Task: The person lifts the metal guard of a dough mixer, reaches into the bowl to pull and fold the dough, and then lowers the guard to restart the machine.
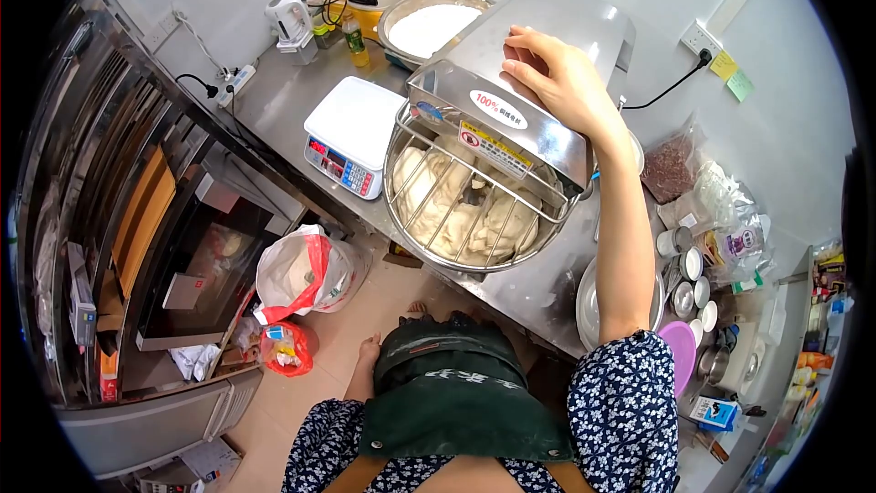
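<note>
My right hand rests on the top of a steel dough mixer, its fingers apart and slightly bent, holding nothing. Under the mixer head sits a round steel bowl covered by a wire guard. Pale dough lies in thick folds inside, partly hidden by the guard and the head. My left hand hangs low beside the dark green apron, away from the counter. It is small in view, and its fingers do not show clearly.
A white digital scale stands left of the mixer. Behind are a bowl of white powder and a bottle. Lids and small containers crowd the right side. A lined bucket and a red bag stand on the floor.
</note>
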Demonstrator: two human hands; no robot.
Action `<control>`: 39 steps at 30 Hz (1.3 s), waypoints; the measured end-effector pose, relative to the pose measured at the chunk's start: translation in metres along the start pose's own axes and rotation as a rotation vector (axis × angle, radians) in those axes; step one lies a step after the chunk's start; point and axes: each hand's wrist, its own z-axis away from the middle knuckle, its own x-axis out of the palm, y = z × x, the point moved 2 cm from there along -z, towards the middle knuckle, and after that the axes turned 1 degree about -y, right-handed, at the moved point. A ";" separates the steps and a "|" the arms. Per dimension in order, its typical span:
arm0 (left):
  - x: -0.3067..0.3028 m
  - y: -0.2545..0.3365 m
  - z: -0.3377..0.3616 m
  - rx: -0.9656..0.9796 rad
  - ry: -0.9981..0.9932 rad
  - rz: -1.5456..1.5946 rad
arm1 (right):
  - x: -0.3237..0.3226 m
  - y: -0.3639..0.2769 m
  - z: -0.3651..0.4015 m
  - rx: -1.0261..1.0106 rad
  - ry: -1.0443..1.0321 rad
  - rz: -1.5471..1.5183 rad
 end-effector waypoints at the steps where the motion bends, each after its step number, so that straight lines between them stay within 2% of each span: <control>1: 0.000 0.000 -0.001 0.003 0.002 -0.004 | 0.001 0.002 0.001 -0.001 0.009 -0.002; 9: 0.000 0.004 -0.002 0.005 -0.012 -0.007 | 0.001 0.004 0.000 -0.012 0.009 -0.003; 15: 0.004 -0.001 -0.011 0.107 0.067 -0.036 | 0.002 0.006 0.001 -0.040 0.036 0.006; 17: 0.004 -0.002 -0.013 0.116 0.061 -0.043 | -0.002 0.000 0.000 0.004 -0.010 -0.009; 23: 0.003 -0.002 -0.014 0.113 0.019 -0.036 | 0.002 0.005 0.000 -0.056 0.038 0.015; 30: 0.000 0.005 0.002 0.023 -0.014 -0.021 | 0.000 -0.006 -0.001 -0.046 0.013 0.027; 39: 0.001 -0.024 0.019 -0.063 -0.017 0.123 | 0.000 -0.014 -0.001 -0.048 -0.019 0.063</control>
